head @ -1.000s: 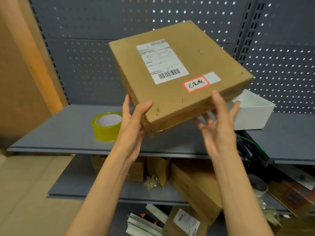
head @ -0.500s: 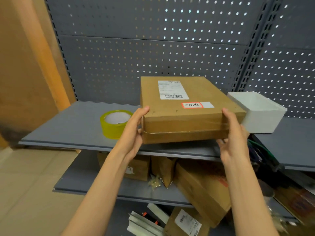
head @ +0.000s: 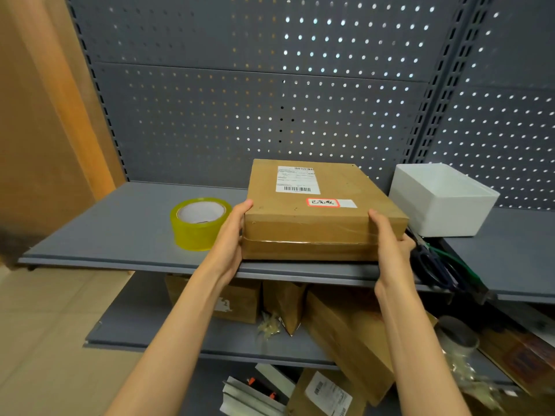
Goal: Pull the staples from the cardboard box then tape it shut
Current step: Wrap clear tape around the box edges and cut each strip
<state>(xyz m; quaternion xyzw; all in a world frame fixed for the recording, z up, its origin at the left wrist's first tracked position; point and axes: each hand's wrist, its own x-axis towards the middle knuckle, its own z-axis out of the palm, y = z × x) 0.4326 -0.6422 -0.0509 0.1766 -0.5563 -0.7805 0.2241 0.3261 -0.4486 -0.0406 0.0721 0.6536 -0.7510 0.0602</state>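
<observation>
the left hand (head: 229, 241) grips the near left corner of the cardboard box (head: 318, 211), thumb up on the top edge and the palm against the side. the right hand (head: 390, 244) holds the near right corner the same way, thumb on top and the fingers curled around the side. the box lies flat on the upper grey shelf (head: 120, 229), its front edge close to the shelf's lip. clear tape shows along the seam on its front face. on the lid sit a white shipping label (head: 295, 180) with barcodes and a smaller red-bordered sticker (head: 322, 202) with handwriting. just left of the box, close to the left hand, a roll of yellowish tape (head: 199, 225) lies flat on the shelf. to the right, near the box's far corner, stands a white open bin (head: 441, 199). scissors (head: 432, 265) with dark handles lie beside the right hand at the shelf's edge. more brown boxes (head: 345, 334) crowd the lower shelf. a grey pegboard (head: 270, 100) forms the back wall.
</observation>
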